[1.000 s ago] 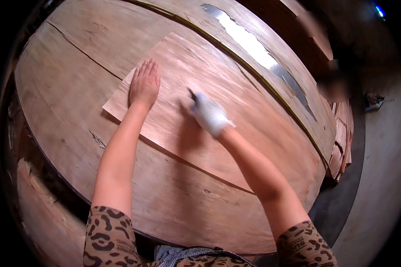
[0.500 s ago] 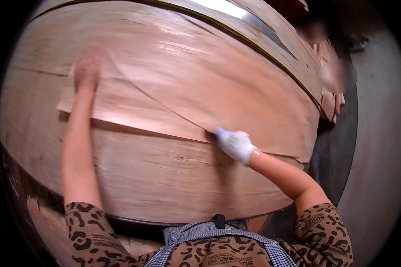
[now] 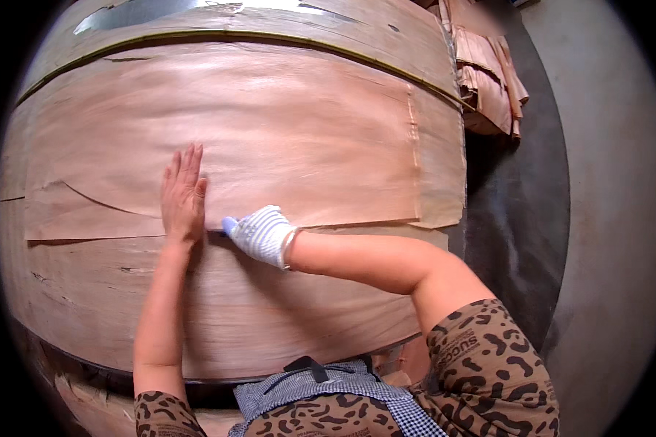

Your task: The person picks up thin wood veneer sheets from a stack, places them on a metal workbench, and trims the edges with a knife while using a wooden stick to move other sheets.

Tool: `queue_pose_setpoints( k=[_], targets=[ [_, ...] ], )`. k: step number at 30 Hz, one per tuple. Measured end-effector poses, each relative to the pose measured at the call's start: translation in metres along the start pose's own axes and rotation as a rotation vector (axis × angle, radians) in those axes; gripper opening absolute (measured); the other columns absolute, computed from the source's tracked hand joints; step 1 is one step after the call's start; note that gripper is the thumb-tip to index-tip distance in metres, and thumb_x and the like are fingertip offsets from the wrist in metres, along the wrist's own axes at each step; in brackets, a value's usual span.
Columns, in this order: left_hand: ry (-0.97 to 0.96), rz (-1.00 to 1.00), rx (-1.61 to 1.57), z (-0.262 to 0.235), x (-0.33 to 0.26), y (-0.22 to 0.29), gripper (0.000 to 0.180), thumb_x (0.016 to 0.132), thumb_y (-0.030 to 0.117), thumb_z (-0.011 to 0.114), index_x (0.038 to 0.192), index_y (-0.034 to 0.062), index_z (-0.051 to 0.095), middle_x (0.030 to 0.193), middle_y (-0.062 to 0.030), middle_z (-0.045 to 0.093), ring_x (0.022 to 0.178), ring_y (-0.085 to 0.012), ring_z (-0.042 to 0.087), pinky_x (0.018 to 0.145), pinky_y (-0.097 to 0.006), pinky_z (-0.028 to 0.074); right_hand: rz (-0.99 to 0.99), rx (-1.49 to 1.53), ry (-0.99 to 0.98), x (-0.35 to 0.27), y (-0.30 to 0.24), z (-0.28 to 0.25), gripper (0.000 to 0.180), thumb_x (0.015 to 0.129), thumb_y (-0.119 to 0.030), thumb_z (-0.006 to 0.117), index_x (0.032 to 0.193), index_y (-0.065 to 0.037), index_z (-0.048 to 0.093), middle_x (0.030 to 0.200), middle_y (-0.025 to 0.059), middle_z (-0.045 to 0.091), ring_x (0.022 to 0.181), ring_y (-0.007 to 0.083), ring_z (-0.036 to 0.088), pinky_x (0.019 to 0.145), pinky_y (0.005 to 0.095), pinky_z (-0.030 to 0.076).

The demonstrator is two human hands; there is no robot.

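A thin pinkish-brown wood veneer sheet [image 3: 291, 138] lies across the broad wooden surface before me. My left hand [image 3: 184, 193] is bare and presses flat on the sheet near its front edge, fingers stretched out. A curved slit [image 3: 106, 204] runs through the veneer from the left toward that hand. Just right of it, at the sheet's front edge, my right hand [image 3: 261, 234] wears a white glove with blue stripes and bluish fingertips. Its fingers are closed; a small dark bit shows by the fingertips, but the held thing is mostly hidden.
A long narrow greenish-yellow strip [image 3: 270, 34] crosses the surface beyond the sheet. Behind it lies a shiny grey patch [image 3: 160, 13]. Folded veneer sheets [image 3: 485, 80] are stacked at the far right, beside a dark mat [image 3: 521, 218] on the grey floor [image 3: 605, 189].
My right hand has moved left along the sheet's front edge, close to my left hand. My left hand now rests nearer to me. The whole view has turned and shifted.
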State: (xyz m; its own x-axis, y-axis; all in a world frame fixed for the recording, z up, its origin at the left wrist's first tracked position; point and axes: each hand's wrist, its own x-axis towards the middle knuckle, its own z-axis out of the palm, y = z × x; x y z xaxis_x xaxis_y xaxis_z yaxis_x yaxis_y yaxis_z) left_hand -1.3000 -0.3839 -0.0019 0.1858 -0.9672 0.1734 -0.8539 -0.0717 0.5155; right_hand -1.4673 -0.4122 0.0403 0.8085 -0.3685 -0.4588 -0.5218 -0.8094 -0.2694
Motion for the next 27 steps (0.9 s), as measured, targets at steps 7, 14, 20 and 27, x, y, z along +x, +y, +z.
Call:
queue_pose_setpoints(
  k=[7,14,20,27],
  targets=[
    [-0.092,-0.049,0.468,0.004,0.006,0.018,0.052,0.083,0.031,0.047,0.132,0.0223,0.034,0.14,-0.0007,0.023,0.129,-0.025,0.018,0.104,-0.041,0.017,-0.191,-0.175,-0.091,-0.123,0.18,-0.013,0.017,0.085,-0.02,0.039,0.088,-0.007,0.05,0.066,0.0118,0.059,0.056,0.0302,0.06,0.041,0.0418,0.043],
    [-0.087,-0.042,0.43,-0.001,0.003,0.017,0.055,0.077,0.025,0.053,0.13,0.018,0.037,0.139,-0.0053,0.026,0.129,-0.0273,0.02,0.104,-0.044,0.016,0.256,-0.449,-0.054,-0.232,0.381,-0.025,0.014,0.078,-0.024,0.052,0.081,-0.01,0.049,0.059,0.0109,0.057,0.052,0.0307,0.058,0.044,0.0417,0.044],
    [-0.091,-0.052,0.362,-0.001,0.011,0.013,0.054,0.077,0.026,0.052,0.128,0.0147,0.039,0.139,-0.0099,0.025,0.128,-0.0304,0.02,0.103,-0.044,0.015,0.379,-0.406,0.458,-0.248,0.348,-0.03,0.01,0.075,-0.011,0.054,0.083,-0.008,0.049,0.057,0.0141,0.053,0.049,0.0314,0.054,0.042,0.0401,0.04],
    [-0.025,0.032,0.254,-0.001,0.007,-0.017,0.051,0.081,0.031,0.05,0.126,0.0106,0.04,0.136,-0.0114,0.03,0.127,-0.0293,0.024,0.104,-0.041,0.017,-0.127,0.076,0.707,-0.009,0.099,-0.088,0.013,0.076,-0.007,0.054,0.089,-0.007,0.054,0.075,0.0164,0.057,0.062,0.0334,0.055,0.053,0.0402,0.044]
  ],
)
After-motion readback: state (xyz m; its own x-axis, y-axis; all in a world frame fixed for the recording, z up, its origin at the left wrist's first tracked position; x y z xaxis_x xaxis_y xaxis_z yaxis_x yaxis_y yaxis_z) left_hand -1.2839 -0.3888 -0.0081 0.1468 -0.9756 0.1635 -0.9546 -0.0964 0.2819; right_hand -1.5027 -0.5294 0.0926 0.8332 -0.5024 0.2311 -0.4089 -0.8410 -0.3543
